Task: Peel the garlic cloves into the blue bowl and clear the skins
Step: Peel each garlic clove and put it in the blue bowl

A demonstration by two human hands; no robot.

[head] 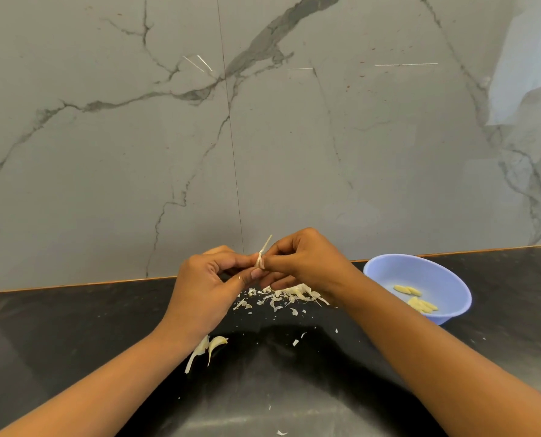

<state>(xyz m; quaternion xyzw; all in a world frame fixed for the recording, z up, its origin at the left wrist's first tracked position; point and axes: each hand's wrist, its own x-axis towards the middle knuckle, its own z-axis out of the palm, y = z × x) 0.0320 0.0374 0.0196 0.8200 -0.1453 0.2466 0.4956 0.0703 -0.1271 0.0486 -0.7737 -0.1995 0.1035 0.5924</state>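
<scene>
While both hands are held just above the dark counter (73, 342), a garlic clove (260, 259) is pinched between them in front of the marble wall (262, 121). The clove is gripped from one side by the curled thumb and fingers of the left hand (206, 288), and from the other by the tightly closed fingertips of the right hand (303, 263). Most of the clove is hidden by those fingers; only a pale strip of skin is seen standing up above them. Directly below the hands, a loose pile of skins (281, 296) is scattered on the counter, partly covered by the right wrist, with smaller flakes spread nearer the viewer. Beside the left wrist, two pale pieces (210, 345) are laid on the counter, possibly cloves not yet peeled. To the right, well apart from the hands, the blue bowl (398, 272) is set near the wall, its near edge crossed by the right forearm. Several peeled cloves (418, 302) are gathered inside it.
</scene>
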